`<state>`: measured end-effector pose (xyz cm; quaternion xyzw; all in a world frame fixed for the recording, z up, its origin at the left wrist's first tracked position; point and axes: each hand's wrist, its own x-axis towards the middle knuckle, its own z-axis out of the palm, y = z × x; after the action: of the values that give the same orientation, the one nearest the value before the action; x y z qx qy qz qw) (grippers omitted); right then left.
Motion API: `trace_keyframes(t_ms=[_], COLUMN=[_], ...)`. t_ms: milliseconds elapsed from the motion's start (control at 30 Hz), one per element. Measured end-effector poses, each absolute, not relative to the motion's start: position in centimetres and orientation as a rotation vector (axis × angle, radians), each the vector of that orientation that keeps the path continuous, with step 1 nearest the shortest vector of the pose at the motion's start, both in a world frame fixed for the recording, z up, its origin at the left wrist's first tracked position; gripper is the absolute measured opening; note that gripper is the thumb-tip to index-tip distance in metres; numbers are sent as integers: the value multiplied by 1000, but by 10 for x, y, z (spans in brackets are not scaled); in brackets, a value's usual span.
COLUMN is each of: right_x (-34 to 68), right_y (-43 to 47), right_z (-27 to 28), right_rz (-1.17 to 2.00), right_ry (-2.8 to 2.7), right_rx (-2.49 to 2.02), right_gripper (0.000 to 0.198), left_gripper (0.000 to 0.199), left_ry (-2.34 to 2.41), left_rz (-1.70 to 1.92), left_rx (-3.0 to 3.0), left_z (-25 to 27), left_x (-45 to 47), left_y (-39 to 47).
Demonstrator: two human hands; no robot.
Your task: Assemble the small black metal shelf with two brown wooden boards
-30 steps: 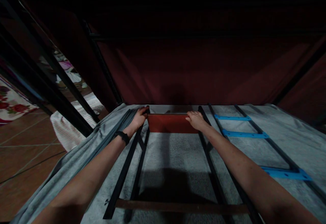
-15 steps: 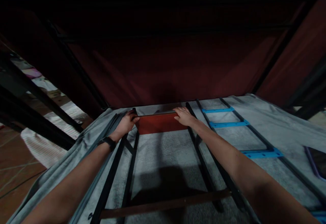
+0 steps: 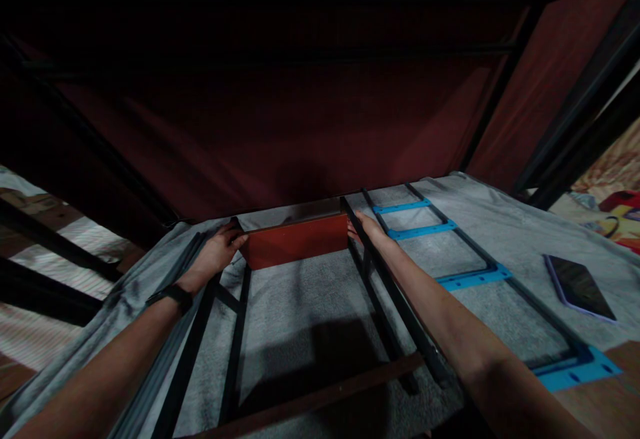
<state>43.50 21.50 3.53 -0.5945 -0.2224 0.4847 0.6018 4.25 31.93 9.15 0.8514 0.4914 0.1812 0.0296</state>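
A reddish-brown board (image 3: 297, 242) spans the far end of a black metal frame (image 3: 400, 296) that lies on grey cloth. At the board's left end, my left hand (image 3: 220, 249) is closed around the frame's far corner, its thumb touching the board. My right hand (image 3: 371, 227) wraps the right rail from outside, and its fingertips show between the rails by the board's right end. A brown crossbar (image 3: 320, 407) joins the frame's near part.
Right of the frame lies a black ladder-like rack with blue crosspieces (image 3: 423, 229). Farther right rests a phone (image 3: 580, 287). Thin grey tubes (image 3: 167, 322) lie along the left. A dark red panel (image 3: 310, 126) rises behind, with black posts (image 3: 580, 102) at the sides.
My right hand has shifted from the board's top right corner to the outer side of the right rail. My left hand stays at the left corner. The view has turned right.
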Motion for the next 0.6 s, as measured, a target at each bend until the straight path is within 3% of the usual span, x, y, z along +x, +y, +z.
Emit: trace_keyframes(t_ms=[167, 467, 600], right_x=[436, 438, 438], right_y=[218, 215, 208], right_z=[32, 39, 54], right_rz=[1111, 1028, 787], right_ry=[-571, -722, -958], right_rx=[-1373, -1440, -1551], right_gripper=[25, 34, 33], left_gripper=[52, 50, 51], left_ry=[1444, 1480, 1488], left_rz=[595, 471, 483], left_rx=[2667, 2679, 2709], left_z=[96, 100, 100], left_x=[44, 48, 50], left_y=[317, 310, 311])
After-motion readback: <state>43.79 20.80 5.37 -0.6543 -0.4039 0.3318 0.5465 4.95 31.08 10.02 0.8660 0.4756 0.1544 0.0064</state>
